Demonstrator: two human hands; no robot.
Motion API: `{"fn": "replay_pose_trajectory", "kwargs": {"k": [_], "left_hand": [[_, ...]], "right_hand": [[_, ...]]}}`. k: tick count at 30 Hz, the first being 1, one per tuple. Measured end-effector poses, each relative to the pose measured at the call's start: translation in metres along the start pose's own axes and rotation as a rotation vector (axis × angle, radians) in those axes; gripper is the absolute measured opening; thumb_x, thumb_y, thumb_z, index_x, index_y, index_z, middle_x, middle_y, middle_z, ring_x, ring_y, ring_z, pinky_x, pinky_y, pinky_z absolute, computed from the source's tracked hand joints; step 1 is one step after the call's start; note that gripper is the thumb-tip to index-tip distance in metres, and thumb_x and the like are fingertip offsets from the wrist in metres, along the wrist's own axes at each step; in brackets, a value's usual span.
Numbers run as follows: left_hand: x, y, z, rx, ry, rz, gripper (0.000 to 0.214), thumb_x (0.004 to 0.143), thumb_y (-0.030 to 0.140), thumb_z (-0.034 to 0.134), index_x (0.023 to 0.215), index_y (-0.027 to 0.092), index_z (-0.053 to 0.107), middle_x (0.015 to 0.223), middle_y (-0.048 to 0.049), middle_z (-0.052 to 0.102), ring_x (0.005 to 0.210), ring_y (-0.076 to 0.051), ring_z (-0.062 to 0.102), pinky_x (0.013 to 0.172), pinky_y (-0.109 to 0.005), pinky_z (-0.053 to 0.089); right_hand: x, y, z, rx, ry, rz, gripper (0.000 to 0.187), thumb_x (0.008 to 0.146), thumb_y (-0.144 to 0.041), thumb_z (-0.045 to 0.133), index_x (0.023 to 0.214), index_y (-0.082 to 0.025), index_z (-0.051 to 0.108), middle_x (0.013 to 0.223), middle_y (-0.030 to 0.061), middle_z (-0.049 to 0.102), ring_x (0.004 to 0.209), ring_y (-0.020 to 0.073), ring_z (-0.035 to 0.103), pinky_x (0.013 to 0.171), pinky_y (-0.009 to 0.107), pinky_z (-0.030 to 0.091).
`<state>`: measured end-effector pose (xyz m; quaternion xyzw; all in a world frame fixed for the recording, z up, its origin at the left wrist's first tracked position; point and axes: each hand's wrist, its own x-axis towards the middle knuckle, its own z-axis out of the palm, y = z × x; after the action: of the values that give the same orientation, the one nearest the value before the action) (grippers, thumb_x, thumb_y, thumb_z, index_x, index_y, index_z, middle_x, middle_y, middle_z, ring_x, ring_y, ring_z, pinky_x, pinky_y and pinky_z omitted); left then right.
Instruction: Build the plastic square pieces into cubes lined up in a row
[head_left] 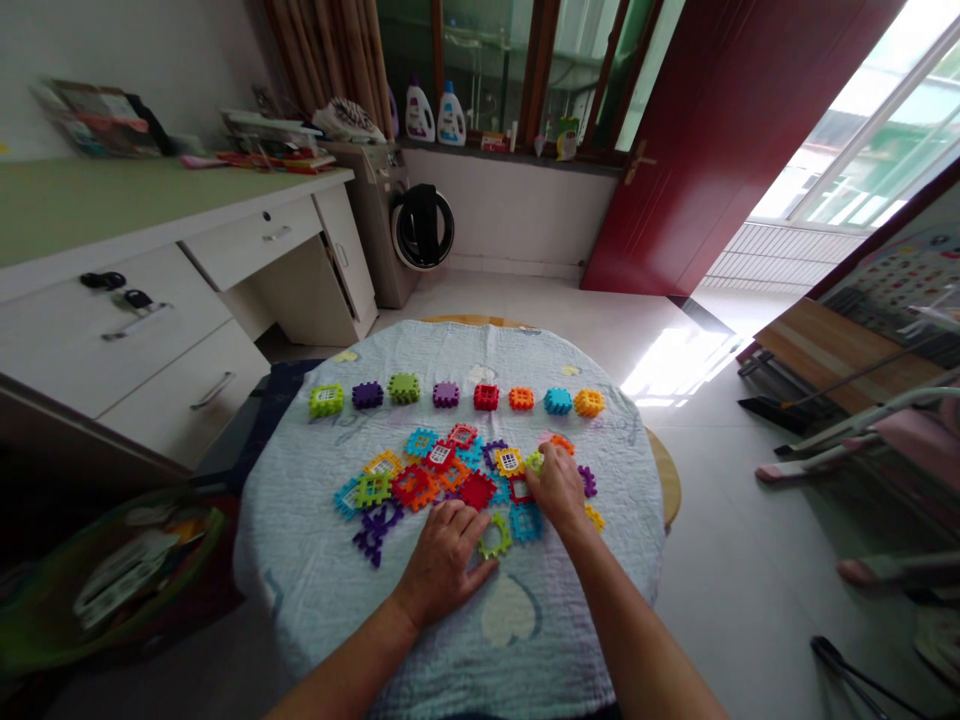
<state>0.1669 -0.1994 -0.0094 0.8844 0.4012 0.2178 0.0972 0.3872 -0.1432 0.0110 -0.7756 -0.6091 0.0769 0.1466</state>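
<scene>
A loose pile of flat, notched plastic building blocks in many colours lies mid-table. My right hand (561, 488) reaches into its right side, thumb and fingertips around a lime-green block (535, 460); the grip is partly hidden. Near it are a yellow block with a white window insert (508, 461) and a blue square frame (526, 522). My left hand (448, 555) lies on the pile's near edge, thumb apart from the fingers. A lime-green ring-shaped block (495, 537) is just right of that hand, and a red block (478, 490) sits beyond its fingertips.
Several assembled cubes stand in a row behind the pile, from a green cube (326, 400) to a yellow-orange cube (589, 402). A pale patterned cloth (337, 620) covers the round table. A stool edge (664, 480) shows at right, a green-rimmed basket (45, 630) at lower left.
</scene>
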Motion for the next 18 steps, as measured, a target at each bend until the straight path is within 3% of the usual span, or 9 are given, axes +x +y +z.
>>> {"fn": "replay_pose_trajectory", "kwargs": {"k": [4,9,18], "left_hand": [[0.001,0.001,-0.001,0.002,-0.009,-0.005,0.047,0.079,0.043,0.068,0.12,0.021,0.058,0.11,-0.0073,0.063,0.107,-0.027,0.049,0.098,-0.046,0.038],[0.001,0.0,0.0,-0.006,-0.014,-0.007,0.045,0.079,0.04,0.068,0.119,0.022,0.058,0.11,-0.0067,0.063,0.108,-0.027,0.049,0.098,-0.046,0.038],[0.0,0.0,0.0,-0.015,-0.001,-0.006,0.045,0.079,0.038,0.068,0.12,0.022,0.057,0.111,-0.0067,0.062,0.109,-0.027,0.049,0.099,-0.046,0.038]], "right_hand": [[0.002,0.007,-0.001,0.072,0.026,0.033,0.034,0.08,-0.029,0.059,0.111,-0.016,0.057,0.099,0.0092,0.065,0.093,0.0224,0.06,0.08,0.03,0.043],[-0.019,0.019,-0.002,0.108,0.074,0.057,0.034,0.083,-0.035,0.058,0.111,-0.016,0.055,0.096,0.0078,0.065,0.088,0.0212,0.06,0.079,0.029,0.042],[-0.032,0.0,-0.003,-0.076,0.03,0.071,0.026,0.088,-0.04,0.058,0.102,-0.018,0.058,0.102,0.0107,0.066,0.096,0.0243,0.06,0.082,0.03,0.04]]}}
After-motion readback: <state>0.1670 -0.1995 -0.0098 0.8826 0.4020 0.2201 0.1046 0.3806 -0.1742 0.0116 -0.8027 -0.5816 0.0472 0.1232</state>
